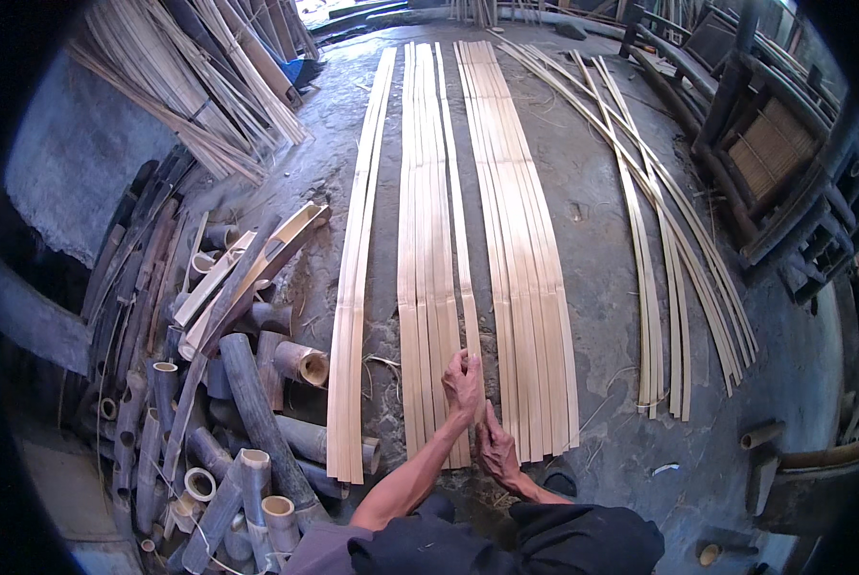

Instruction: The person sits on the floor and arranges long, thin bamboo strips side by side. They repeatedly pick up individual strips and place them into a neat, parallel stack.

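A single long bamboo strip point(460, 230) lies along the gap beside the middle row of pale bamboo strips point(424, 240). My left hand point(462, 385) is closed round this strip near its close end, fingers pinched together. Just below and to the right, my right hand point(499, 448) grips the strip's near end, which is mostly hidden by the hands. To the right of my hands lies a wider row of bamboo strips point(521, 249), side by side and flat on the floor. A narrow row of bamboo strips point(353, 307) lies further left.
Cut bamboo tubes point(257, 383) are heaped at the left, with split bamboo pieces point(257, 278) on top. Loose bamboo strips point(652, 220) cross each other on the concrete floor point(597, 287) at right. Bamboo strips point(171, 77) lean at the far left. A dark bamboo chair point(784, 144) stands far right.
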The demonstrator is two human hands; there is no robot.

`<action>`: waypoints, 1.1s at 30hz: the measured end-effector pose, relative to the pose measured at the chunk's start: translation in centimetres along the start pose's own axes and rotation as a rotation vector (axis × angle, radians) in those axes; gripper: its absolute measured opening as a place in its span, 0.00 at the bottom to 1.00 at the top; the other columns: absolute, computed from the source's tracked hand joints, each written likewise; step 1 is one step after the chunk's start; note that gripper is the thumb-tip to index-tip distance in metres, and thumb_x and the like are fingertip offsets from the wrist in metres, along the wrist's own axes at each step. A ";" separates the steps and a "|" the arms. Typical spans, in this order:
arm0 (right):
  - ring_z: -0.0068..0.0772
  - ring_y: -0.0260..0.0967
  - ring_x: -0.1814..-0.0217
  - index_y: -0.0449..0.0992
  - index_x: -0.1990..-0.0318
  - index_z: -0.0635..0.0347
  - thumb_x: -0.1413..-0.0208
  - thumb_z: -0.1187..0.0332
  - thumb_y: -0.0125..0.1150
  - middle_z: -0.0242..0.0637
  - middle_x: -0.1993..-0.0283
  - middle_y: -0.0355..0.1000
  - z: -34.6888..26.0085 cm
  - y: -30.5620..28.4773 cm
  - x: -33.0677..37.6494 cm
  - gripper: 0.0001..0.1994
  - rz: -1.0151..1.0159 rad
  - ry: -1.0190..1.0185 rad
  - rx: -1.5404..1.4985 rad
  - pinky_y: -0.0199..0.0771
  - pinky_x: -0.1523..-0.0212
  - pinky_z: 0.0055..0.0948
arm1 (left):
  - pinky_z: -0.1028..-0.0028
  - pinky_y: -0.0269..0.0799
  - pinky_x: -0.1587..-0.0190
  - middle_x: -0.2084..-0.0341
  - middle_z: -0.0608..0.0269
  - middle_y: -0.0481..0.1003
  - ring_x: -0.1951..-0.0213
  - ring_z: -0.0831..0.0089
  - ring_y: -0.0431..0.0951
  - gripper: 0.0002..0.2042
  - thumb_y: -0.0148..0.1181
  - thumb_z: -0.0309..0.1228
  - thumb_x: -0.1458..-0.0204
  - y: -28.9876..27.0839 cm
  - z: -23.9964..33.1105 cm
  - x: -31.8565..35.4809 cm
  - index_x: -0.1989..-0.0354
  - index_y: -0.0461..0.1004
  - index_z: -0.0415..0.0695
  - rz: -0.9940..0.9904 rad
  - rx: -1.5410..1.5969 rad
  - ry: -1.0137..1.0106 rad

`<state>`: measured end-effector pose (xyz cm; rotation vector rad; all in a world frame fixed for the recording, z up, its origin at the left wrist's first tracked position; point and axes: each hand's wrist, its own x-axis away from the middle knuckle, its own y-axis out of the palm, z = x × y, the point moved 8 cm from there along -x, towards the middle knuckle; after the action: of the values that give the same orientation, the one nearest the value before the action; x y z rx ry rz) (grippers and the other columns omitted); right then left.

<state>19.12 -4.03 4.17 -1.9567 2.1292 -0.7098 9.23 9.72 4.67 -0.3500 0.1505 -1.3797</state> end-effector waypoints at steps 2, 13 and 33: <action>0.38 0.61 0.81 0.53 0.30 0.54 0.34 0.63 0.46 0.52 0.79 0.60 -0.1 -0.2 0.0 0.26 0.009 -0.044 0.016 0.64 0.77 0.36 | 0.66 0.71 0.70 0.77 0.55 0.75 0.75 0.64 0.76 0.14 0.53 0.36 0.40 -0.8 1.4 0.4 0.54 0.74 0.38 -0.015 -0.036 0.037; 0.70 0.68 0.70 0.48 0.31 0.61 0.35 0.63 0.47 0.67 0.75 0.65 1.4 1.6 -1.3 0.29 -0.106 -0.140 0.046 0.63 0.73 0.53 | 0.49 0.38 0.30 0.29 0.58 0.49 0.28 0.58 0.45 0.29 0.45 0.39 0.39 -2.0 -4.0 2.0 0.30 0.51 0.45 -0.359 -0.859 0.590; 0.35 0.76 0.65 0.51 0.30 0.60 0.39 0.63 0.55 0.70 0.65 0.66 1.6 2.3 -4.1 0.32 -0.230 -0.092 0.368 0.72 0.72 0.39 | 0.52 0.35 0.30 0.30 0.62 0.51 0.28 0.59 0.45 0.26 0.46 0.37 0.40 -1.7 -4.2 2.2 0.33 0.58 0.47 -0.313 -0.928 0.637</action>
<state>18.26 -0.38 0.94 -1.9966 1.5987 -0.9511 6.80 6.62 1.49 -0.7054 1.3326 -1.6285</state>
